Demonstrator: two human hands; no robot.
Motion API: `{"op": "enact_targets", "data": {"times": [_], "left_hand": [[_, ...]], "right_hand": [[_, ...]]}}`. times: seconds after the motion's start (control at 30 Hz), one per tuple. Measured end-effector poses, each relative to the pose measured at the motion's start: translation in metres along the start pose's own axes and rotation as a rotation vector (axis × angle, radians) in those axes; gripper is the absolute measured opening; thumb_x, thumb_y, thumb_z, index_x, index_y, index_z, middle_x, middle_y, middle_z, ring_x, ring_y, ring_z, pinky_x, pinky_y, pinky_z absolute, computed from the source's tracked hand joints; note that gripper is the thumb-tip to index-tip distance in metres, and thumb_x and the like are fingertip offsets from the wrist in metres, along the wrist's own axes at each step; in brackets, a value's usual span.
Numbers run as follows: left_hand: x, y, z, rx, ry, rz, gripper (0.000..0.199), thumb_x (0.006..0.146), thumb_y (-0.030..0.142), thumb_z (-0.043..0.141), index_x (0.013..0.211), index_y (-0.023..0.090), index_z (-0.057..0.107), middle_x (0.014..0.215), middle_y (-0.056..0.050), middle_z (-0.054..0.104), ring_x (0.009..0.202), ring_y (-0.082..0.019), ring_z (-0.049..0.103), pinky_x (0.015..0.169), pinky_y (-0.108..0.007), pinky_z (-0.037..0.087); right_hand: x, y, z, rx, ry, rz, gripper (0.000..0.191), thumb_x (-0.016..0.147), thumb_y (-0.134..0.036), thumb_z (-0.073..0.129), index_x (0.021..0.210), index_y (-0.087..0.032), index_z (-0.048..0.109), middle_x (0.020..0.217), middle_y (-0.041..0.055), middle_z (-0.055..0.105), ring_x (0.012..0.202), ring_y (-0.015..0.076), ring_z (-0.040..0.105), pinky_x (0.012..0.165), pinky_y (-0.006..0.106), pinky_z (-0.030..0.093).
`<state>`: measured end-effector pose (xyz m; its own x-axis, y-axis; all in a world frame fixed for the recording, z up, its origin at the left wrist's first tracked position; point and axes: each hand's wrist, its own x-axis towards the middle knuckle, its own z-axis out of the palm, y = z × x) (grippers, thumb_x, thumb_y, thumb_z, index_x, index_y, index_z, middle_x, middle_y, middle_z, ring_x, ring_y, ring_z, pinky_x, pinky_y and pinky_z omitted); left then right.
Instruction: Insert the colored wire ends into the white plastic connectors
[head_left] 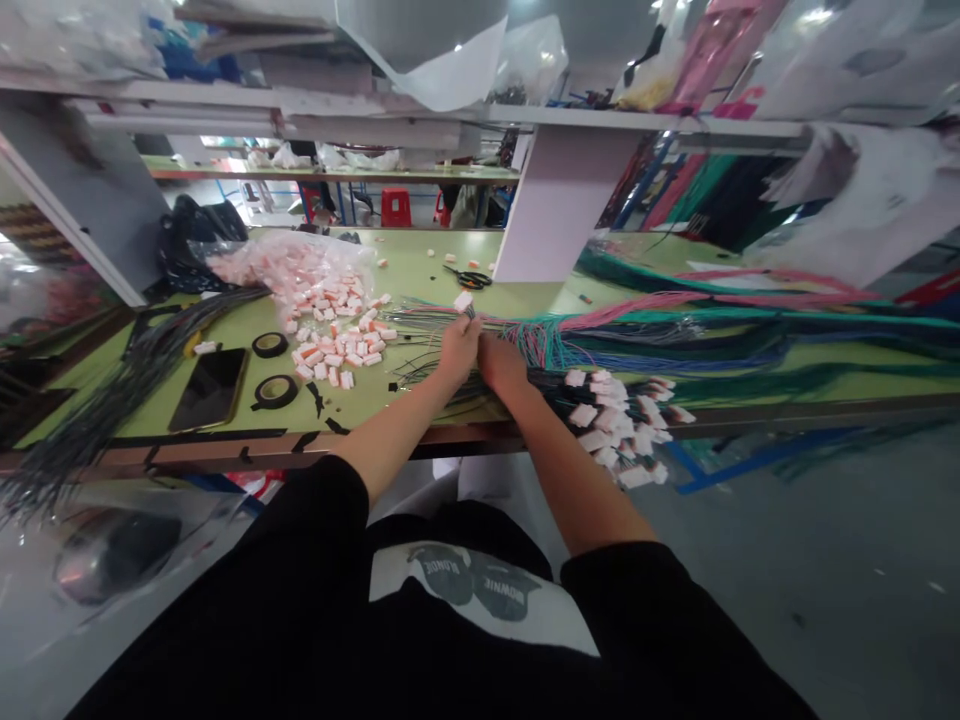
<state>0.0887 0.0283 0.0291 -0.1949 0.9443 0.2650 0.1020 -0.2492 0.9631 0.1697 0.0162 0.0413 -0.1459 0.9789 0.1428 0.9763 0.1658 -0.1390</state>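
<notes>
My left hand (459, 348) is closed on a white connector (463, 301), which sticks up above its fingertips with dark wires below it. Right beside it, my right hand (501, 362) is closed near the wires; its fingertips are hidden, so what it pinches is too small to make out. Thin wire ends (420, 318) fan out to the left of both hands. Teal and pink wires (544, 340) lie just right of them. A bunch of wired white connectors (615, 415) rests at the table's front edge, to the right of my right forearm.
Loose connectors (341, 350) spill from a plastic bag (300, 262). Black tape rolls (276, 391), a phone (210, 388) and grey wires (142, 355) lie left. Scissors (469, 277) lie behind the hands, near an upright panel (551, 200). Long wire bundles (750, 325) stretch right.
</notes>
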Motion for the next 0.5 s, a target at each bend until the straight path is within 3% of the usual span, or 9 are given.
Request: {"op": "enact_targets", "data": {"times": [0.1, 0.23, 0.33, 0.4, 0.5], "left_hand": [[0.009, 0.003, 0.002, 0.046, -0.062, 0.008, 0.019, 0.081, 0.018, 0.047, 0.066, 0.013, 0.058, 0.063, 0.001, 0.056, 0.07, -0.012, 0.052, 0.068, -0.023, 0.039], [0.02, 0.005, -0.002, 0.197, -0.312, 0.132, 0.02, 0.077, 0.022, 0.053, 0.061, 0.013, 0.058, 0.055, 0.003, 0.05, 0.063, -0.011, 0.047, 0.064, -0.022, 0.036], [0.022, 0.003, 0.0, 0.157, -0.512, 0.222, 0.023, 0.077, 0.024, 0.052, 0.057, 0.012, 0.056, 0.053, 0.003, 0.049, 0.06, -0.01, 0.045, 0.062, -0.021, 0.035], [0.02, -0.001, 0.004, 0.072, -0.528, 0.215, 0.024, 0.077, 0.025, 0.052, 0.057, 0.013, 0.054, 0.053, 0.003, 0.048, 0.059, -0.009, 0.044, 0.06, -0.021, 0.035], [0.014, -0.007, 0.011, -0.086, -0.424, 0.128, 0.019, 0.077, 0.024, 0.053, 0.062, 0.013, 0.055, 0.055, 0.004, 0.049, 0.057, -0.008, 0.044, 0.058, -0.02, 0.035]], "right_hand": [[-0.002, 0.017, -0.021, 0.085, 0.014, -0.069, 0.03, 0.085, -0.025, 0.04, 0.105, -0.014, 0.06, 0.103, 0.0161, 0.065, 0.096, 0.027, 0.06, 0.079, 0.036, 0.044], [0.008, 0.037, -0.055, 0.279, 0.282, -0.066, 0.036, 0.077, -0.025, 0.047, 0.109, -0.013, 0.058, 0.112, 0.0137, 0.061, 0.093, 0.0223, 0.058, 0.084, 0.035, 0.043], [0.019, 0.038, -0.064, 0.352, 0.223, -0.187, 0.03, 0.073, -0.027, 0.052, 0.096, -0.014, 0.065, 0.098, 0.0102, 0.066, 0.085, 0.02, 0.058, 0.08, 0.034, 0.043], [0.023, 0.036, -0.06, 0.429, 0.224, -0.152, 0.024, 0.071, -0.028, 0.053, 0.085, -0.013, 0.066, 0.078, 0.0062, 0.065, 0.073, 0.0178, 0.058, 0.072, 0.031, 0.044], [0.025, 0.035, -0.047, 0.645, 0.295, 0.019, 0.023, 0.073, -0.03, 0.05, 0.076, -0.013, 0.064, 0.054, -0.0011, 0.054, 0.049, 0.0125, 0.051, 0.054, 0.026, 0.042]]}}
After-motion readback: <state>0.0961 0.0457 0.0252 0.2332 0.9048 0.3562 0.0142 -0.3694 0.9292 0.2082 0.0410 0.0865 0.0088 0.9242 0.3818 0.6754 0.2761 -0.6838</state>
